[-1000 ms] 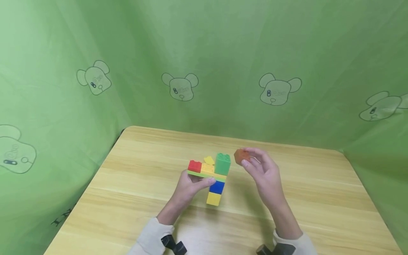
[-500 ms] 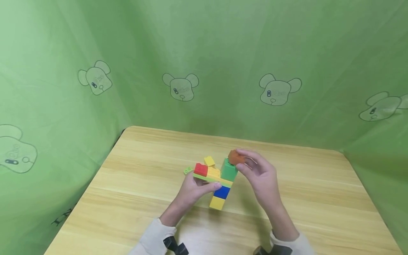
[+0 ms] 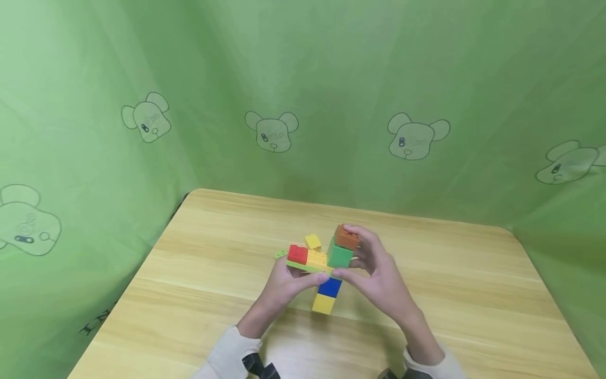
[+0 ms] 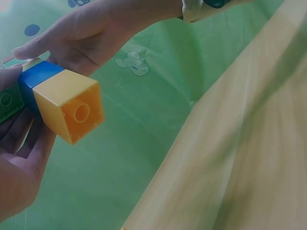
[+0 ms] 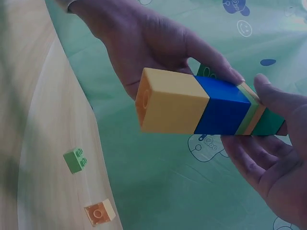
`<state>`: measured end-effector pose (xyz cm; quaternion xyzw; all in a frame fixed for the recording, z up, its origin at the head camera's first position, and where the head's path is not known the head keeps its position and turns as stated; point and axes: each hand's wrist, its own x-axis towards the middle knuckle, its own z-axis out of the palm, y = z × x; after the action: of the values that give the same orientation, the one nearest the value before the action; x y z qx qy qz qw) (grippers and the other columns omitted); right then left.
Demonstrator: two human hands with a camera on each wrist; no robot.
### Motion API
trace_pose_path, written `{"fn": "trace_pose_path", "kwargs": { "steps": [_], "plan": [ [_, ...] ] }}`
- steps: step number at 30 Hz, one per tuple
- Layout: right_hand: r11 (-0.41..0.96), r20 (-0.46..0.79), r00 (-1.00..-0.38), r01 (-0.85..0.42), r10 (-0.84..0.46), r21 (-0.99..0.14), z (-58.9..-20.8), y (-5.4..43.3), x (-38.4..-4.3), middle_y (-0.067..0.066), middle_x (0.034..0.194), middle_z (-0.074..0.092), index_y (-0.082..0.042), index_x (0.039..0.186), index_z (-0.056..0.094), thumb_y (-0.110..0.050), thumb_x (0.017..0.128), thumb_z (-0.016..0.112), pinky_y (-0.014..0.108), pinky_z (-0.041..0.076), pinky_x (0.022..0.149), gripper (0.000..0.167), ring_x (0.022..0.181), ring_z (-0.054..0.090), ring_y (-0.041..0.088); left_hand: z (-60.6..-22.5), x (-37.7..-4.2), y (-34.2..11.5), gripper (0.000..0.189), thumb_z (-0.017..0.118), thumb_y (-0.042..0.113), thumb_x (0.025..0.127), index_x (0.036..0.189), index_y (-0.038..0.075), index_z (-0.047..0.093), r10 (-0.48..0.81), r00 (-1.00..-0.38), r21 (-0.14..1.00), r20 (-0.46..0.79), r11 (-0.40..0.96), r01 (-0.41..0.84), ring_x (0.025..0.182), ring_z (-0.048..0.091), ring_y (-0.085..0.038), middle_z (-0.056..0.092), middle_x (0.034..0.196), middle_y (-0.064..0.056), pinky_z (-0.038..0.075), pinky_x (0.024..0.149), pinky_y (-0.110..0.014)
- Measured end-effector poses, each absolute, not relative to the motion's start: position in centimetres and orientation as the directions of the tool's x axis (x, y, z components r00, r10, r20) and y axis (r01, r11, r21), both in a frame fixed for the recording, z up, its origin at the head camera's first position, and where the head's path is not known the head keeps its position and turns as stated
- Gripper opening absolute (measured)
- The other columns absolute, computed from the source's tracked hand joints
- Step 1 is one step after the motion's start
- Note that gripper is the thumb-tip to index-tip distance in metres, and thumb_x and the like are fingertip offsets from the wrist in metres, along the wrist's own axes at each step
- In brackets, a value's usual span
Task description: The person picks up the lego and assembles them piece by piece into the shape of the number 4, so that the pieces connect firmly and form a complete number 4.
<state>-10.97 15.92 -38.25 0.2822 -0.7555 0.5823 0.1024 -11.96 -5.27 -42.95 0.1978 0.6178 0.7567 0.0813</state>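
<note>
A toy building-brick model is held up in both hands. Along its top are a red brick (image 3: 298, 255), a yellow-orange brick (image 3: 316, 257) and a green brick (image 3: 340, 257) with a brown brick (image 3: 347, 238) on it. Below the thin plates hang a blue brick (image 5: 223, 105) and a yellow brick (image 4: 72, 103) with a hollow underside. My left hand (image 3: 278, 287) grips the plates from the left, thumb in front. My right hand (image 3: 385, 279) wraps the right end, fingers over the brown brick and thumb at the plates' edge. Its palm side hides part of the green brick.
Behind the model, a loose yellow brick (image 3: 312, 241) and a light green brick (image 3: 281, 254) lie on the wooden table (image 3: 473, 295). Green cloth (image 3: 331, 63) printed with bear heads hangs around the table.
My right hand has moved left, bringing the brown brick onto the green one, and its thumb has dropped to the plates. The model has shifted slightly right in my left hand.
</note>
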Motion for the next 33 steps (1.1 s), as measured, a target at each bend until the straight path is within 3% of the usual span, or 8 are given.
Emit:
{"fn": "trace_pose_path", "kwargs": {
  "steps": [8, 20, 33],
  "plan": [
    [0.157, 0.513, -0.813, -0.564, -0.275, -0.811, -38.49, 15.90, -10.89, 0.014, 0.136, 0.061, -0.005, 0.150, 0.045, 0.020, 0.079, 0.078, 0.032, 0.064, 0.079, 0.082, 0.115, 0.066, 0.013, -43.21, -11.96, -5.36, 0.047, 0.078, 0.013, 0.091, 0.132, 0.001, 0.061, 0.382, -0.900, 0.966, 0.209, -0.227, 0.128, 0.109, 0.069, -0.027, 0.069, 0.120, -0.013, 0.059, 0.097, -0.039],
    [0.156, 0.506, -0.818, -0.557, -0.274, -0.816, -38.49, 15.99, -10.85, 0.009, 0.133, 0.060, -0.003, 0.145, 0.048, 0.019, 0.078, 0.080, 0.033, 0.065, 0.073, 0.078, 0.111, 0.067, 0.013, -43.27, -11.92, -5.35, 0.048, 0.078, 0.009, 0.090, 0.133, -0.001, 0.060, 0.391, -0.891, 0.962, 0.230, -0.229, 0.148, 0.107, 0.068, -0.027, 0.067, 0.120, -0.014, 0.060, 0.096, -0.039],
    [0.091, 0.559, -0.783, -0.599, -0.272, -0.795, -38.68, 16.15, -10.94, 0.007, 0.136, 0.061, 0.003, 0.142, 0.051, 0.025, 0.074, 0.078, 0.036, 0.066, 0.069, 0.077, 0.111, 0.069, 0.015, -43.58, -12.16, -5.42, 0.049, 0.079, 0.010, 0.090, 0.133, -0.002, 0.060, 0.398, -0.887, 0.961, 0.234, -0.233, 0.149, 0.109, 0.068, -0.028, 0.067, 0.122, -0.015, 0.059, 0.097, -0.039]
  ]
}}
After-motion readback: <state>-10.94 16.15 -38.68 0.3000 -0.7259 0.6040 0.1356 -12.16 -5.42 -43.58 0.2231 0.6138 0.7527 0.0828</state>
